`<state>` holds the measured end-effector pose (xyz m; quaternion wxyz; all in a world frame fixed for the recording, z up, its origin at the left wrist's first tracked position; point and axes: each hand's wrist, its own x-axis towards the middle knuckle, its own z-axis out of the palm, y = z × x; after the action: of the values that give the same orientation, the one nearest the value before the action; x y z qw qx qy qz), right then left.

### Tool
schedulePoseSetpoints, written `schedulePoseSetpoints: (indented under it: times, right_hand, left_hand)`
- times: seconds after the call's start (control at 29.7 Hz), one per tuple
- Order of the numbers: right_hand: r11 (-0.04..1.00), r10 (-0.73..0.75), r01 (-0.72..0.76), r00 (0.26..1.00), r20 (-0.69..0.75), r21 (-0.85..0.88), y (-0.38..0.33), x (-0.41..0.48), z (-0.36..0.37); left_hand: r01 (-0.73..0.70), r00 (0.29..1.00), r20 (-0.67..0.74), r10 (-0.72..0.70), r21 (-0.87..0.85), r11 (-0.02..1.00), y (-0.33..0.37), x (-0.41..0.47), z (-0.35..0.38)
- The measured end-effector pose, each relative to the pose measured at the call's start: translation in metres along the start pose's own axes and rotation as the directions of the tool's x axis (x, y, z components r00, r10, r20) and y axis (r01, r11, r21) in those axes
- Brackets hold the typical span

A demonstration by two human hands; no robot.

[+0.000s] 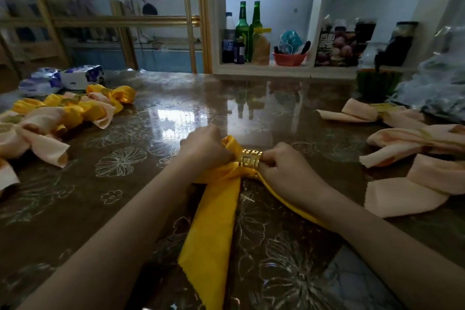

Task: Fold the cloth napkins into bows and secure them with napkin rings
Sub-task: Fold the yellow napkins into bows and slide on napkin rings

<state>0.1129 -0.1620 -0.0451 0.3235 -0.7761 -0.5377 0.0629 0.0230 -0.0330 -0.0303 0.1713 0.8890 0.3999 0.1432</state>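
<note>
Step in hand: ringing. The left hand [203, 148] grips the gathered yellow napkin [214, 221] at mid-table, while the right hand [284, 166] pinches the gold napkin ring [250, 158] seated on the bunch. The next move likely calls for centring the ring and spreading the 2 tails (both trail toward the person). Yellow-and-peach bows [63, 113] and peach bows [402, 138] lie well apart on the table [176, 108] at either side, so nothing appears to obstruct the work.

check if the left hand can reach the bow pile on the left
Probably yes: only table lies between the left hand and the bow pile, though it grips the yellow napkin.
</note>
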Motion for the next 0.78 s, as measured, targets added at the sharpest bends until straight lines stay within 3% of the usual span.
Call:
schedulePoseSetpoints:
  times: [0.24, 0.37, 0.61, 0.71, 0.78]
  right_hand:
    - [0.997, 0.083, -0.082, 0.991, -0.105, 0.013, 0.005, 0.003, -0.001]
    - [0.990, 0.124, -0.110, 0.980, -0.157, 0.092, 0.009, 0.002, -0.008]
    - [0.982, 0.018, -0.048, 0.986, 0.163, 0.185, 0.005, -0.001, -0.024]
    - [0.982, 0.026, -0.054, 0.988, 0.151, 0.181, 0.008, -0.001, -0.027]
    - [0.984, 0.024, -0.038, 0.996, 0.082, 0.172, 0.010, 0.002, -0.025]
  left_hand:
    - [-0.270, 0.960, -0.129, 0.249, -0.188, 0.944, -0.007, -0.009, 0.002]
    - [-0.367, 0.930, -0.085, 0.357, -0.276, 0.888, -0.008, -0.011, -0.004]
    - [-0.423, 0.903, -0.027, 0.429, -0.236, 0.875, -0.004, -0.025, -0.002]
    - [-0.440, 0.897, -0.057, 0.438, -0.210, 0.873, 0.001, -0.028, -0.003]
    - [-0.454, 0.887, -0.074, 0.456, -0.327, 0.829, 0.004, -0.030, -0.006]
